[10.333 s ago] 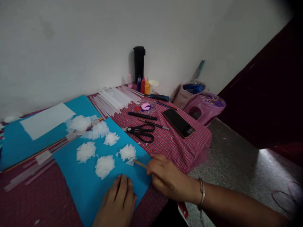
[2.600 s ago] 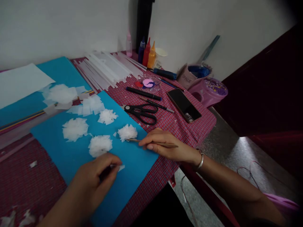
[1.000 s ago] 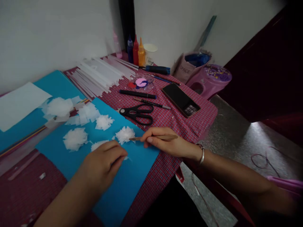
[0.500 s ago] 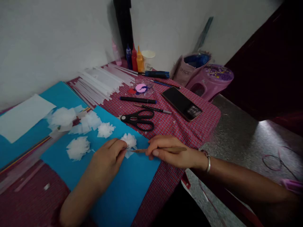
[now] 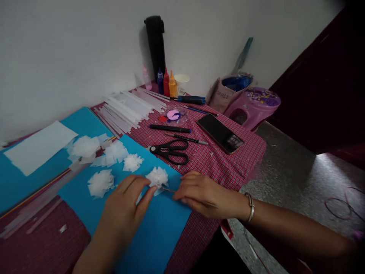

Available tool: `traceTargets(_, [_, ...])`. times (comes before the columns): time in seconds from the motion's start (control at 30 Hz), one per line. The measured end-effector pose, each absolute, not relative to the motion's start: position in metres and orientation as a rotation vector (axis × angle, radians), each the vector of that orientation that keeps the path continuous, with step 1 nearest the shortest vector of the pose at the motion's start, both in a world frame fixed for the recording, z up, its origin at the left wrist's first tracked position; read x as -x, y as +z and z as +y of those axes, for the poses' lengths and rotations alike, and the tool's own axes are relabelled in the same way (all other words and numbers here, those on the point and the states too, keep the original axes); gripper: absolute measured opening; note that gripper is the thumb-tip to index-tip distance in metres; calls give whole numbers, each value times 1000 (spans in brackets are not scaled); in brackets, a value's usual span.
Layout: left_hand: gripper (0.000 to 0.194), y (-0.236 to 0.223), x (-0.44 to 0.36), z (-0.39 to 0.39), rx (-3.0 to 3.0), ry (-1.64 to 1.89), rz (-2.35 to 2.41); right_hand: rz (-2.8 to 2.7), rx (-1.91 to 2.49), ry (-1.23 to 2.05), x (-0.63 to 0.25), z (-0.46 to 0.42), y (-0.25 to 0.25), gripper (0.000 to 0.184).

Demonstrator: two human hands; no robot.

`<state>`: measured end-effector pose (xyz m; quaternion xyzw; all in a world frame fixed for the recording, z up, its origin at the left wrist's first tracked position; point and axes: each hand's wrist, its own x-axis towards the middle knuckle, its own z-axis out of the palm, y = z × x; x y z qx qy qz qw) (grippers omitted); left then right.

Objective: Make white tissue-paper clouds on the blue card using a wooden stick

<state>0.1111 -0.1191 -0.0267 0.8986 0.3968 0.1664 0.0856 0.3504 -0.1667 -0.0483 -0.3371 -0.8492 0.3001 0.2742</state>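
My right hand (image 5: 199, 194) pinches a thin wooden stick (image 5: 167, 189) whose tip points at a white tissue pompom (image 5: 157, 177) on the blue paper sheet (image 5: 154, 236). My left hand (image 5: 127, 209) rests on the sheet beside that pompom, with the thumb and forefinger closing near a small white scrap under it. Whether the fingers grip the scrap is not clear. More white pompoms (image 5: 100, 182) lie to the left on the sheet.
Black scissors (image 5: 169, 150), pens (image 5: 170, 128) and a phone (image 5: 220, 133) lie on the red checked cloth (image 5: 216, 160). White paper strips (image 5: 125, 108), small colour bottles (image 5: 166, 82) and a black flask (image 5: 155, 42) stand by the wall. A pink stool (image 5: 253, 106) is beyond the table edge.
My left hand brought a small white scrap from the near part of the sheet up to the pompom. My right hand kept the stick and dropped lower, its tip now at the pompom.
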Motion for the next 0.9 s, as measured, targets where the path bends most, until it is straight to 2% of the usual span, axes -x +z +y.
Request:
traceTargets(0.07, [25, -31, -104, -140, -2874, 508, 1111, -2339, 930, 764, -350, -169, -46, 24])
traceTargets(0.17, [26, -48, -94, -176, -3159, 246, 866, -2478, 949, 671, -347, -173, -43, 26])
traceTargets(0.27, [31, -65, -89, -201, -3332, 130, 854, -2622, 948, 564, -343, -175, -42, 26])
traceTargets(0.6, [34, -74, -90, -204, -3441, 205, 865, -2766, 984, 358, -329, -172, -35, 24])
traceTargets(0.9, [34, -79, -88, -203, -3400, 314, 924, -2711, 980, 442, -336, -177, -39, 28])
